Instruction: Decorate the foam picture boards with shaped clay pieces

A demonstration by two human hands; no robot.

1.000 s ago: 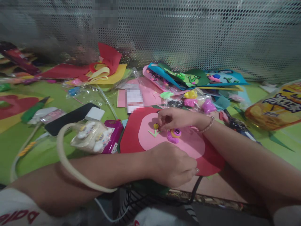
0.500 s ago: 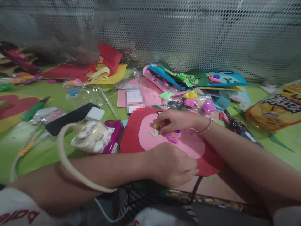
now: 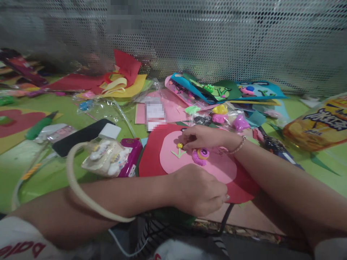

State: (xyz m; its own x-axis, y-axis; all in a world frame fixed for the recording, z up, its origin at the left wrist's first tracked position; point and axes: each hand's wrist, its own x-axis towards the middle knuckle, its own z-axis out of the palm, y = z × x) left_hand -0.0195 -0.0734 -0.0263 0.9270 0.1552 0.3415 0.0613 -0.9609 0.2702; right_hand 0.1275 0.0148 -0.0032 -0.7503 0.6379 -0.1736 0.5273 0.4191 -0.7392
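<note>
A red paper shape (image 3: 244,193) with a pink oval (image 3: 169,168) on it lies in front of me. On the pink, a thin green clay stem with leaves (image 3: 178,154) is topped by a yellow clay ball (image 3: 180,145). My right hand (image 3: 202,139) is closed in a pinch, its fingertips right beside the ball and seemingly touching it; what is between them is hidden. Below that hand sits a purple and yellow clay snail-like figure (image 3: 201,156). My left hand (image 3: 199,189) rests curled across the paper's lower edge, its palm side hidden.
A purple case with a clear decorated cover (image 3: 132,155), a black phone (image 3: 84,136) and a green pen (image 3: 40,126) lie left. Bagged clay lumps (image 3: 219,117) and decorated coloured papers (image 3: 225,90) are behind. A snack bag (image 3: 317,122) stands right. Perforated metal (image 3: 217,43) closes off the back.
My right hand has shifted very slightly, showing more of the yellow ball, green stem and clay figure. The left hand and the paper stay practically still.
</note>
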